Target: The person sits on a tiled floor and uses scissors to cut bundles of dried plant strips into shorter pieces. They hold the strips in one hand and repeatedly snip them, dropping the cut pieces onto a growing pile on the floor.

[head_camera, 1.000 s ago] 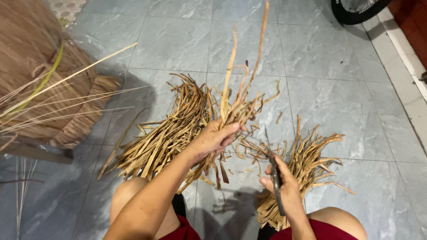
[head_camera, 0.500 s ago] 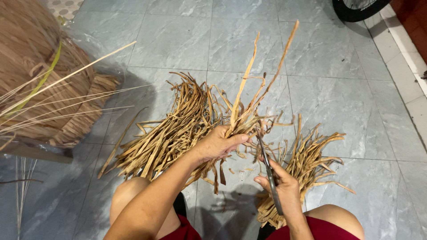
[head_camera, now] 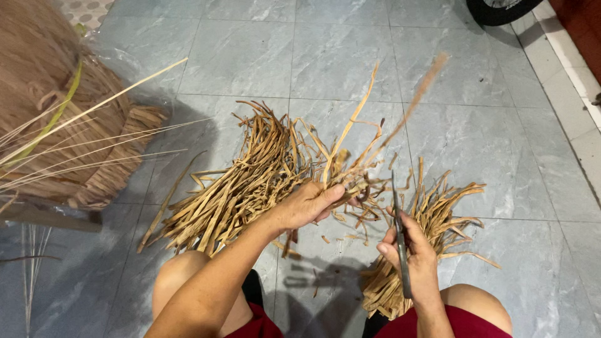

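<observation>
At centre frame, over grey marbled floor tiles (head_camera: 250, 56), the left hand (head_camera: 310, 203) is closed around a small bunch of dried leaf strips (head_camera: 350, 147). Fingers are curled tight, pinching the stems low so the long ends fan upward and away from the body. One tall strip is blurred at its tip.

Lower right of centre, the right hand (head_camera: 410, 256) grips a thin dark blade (head_camera: 399, 238), likely a knife or one arm of a pair of scissors; cannot tell which. Fingers are wrapped around the handle, thumb along the side, with the point aimed up toward the base of the held bunch. Blade tip sits just beside the bunch; contact is not clear.

Left of centre lies a large heap of strips (head_camera: 231, 188), all lying roughly one way, within easy reach of the left hand. To the right of the blade hand lies a smaller heap (head_camera: 432, 231), partly hidden behind that hand, kept apart from the first.

Bottom edge: bare knees and dark red shorts (head_camera: 463, 322); the person sits low with the work between the legs. Short offcuts lie scattered on the tiles there.

Upper left: a mound of brown fibrous matting (head_camera: 44, 112) with pale thin reeds (head_camera: 106, 100) jutting across it. Top right corner: part of a black tyre (head_camera: 501, 9).
</observation>
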